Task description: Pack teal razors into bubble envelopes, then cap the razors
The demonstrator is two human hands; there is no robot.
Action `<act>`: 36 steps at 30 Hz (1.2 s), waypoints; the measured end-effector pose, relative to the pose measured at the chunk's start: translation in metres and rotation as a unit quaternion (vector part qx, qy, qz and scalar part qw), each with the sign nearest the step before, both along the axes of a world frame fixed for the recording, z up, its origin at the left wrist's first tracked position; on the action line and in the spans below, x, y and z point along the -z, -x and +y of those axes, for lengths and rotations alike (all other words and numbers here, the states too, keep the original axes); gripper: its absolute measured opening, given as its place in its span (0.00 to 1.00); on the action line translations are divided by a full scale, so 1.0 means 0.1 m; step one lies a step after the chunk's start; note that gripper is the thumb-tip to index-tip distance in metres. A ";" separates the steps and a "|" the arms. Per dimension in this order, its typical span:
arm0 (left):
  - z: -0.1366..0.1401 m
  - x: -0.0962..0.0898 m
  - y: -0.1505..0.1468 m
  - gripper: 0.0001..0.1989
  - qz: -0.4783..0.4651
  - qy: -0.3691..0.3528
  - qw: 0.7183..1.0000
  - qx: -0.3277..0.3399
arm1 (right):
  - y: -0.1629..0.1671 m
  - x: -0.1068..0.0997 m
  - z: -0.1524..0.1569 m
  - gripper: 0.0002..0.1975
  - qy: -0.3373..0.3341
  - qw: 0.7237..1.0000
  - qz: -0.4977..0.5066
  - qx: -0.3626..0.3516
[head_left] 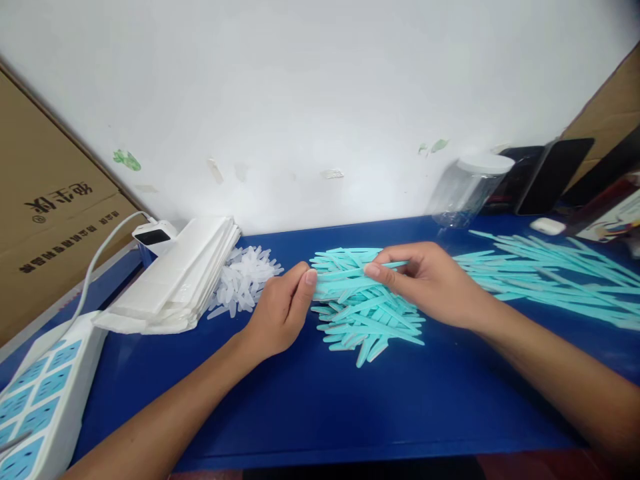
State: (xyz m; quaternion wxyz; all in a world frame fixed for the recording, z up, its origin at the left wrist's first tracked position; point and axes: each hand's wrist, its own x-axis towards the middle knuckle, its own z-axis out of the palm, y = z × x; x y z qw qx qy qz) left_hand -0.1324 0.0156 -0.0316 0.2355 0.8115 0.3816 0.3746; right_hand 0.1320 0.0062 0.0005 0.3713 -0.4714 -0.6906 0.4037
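My left hand is closed with its thumb on top, at the left end of a slim teal eyebrow razor. My right hand pinches the same razor near its other end, between thumb and forefinger. The tip under my left fingers is hidden. Just below and behind both hands lies a heap of teal eyebrow razors, crossing each other at many angles. Left of my left hand is a pile of small translucent white caps. More teal razors spread out beyond my right wrist.
A stack of white packets lies at the left, beside a small white device with a cable. A power strip stands front left. At back right are a lidded clear jar, a dark phone and a white case.
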 end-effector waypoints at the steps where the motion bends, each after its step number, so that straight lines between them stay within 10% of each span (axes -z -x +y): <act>1: 0.00 0.00 0.00 0.22 0.001 -0.004 1.000 -0.001 | 0.00 0.01 0.00 0.26 0.002 1.000 0.002 -0.002; 17: 0.00 -0.07 0.03 0.24 -0.009 -0.008 1.000 -0.010 | -0.16 0.05 0.10 0.27 -0.097 0.991 -0.084 0.031; 28: 0.30 -0.12 0.32 0.27 -0.115 -0.075 0.982 -0.132 | -0.40 0.14 0.33 0.28 -0.109 0.982 -0.152 0.033; 36: 0.22 -0.04 0.19 0.26 -0.025 -0.100 0.989 -0.109 | -0.36 0.27 0.32 0.18 -0.325 0.894 -0.304 0.053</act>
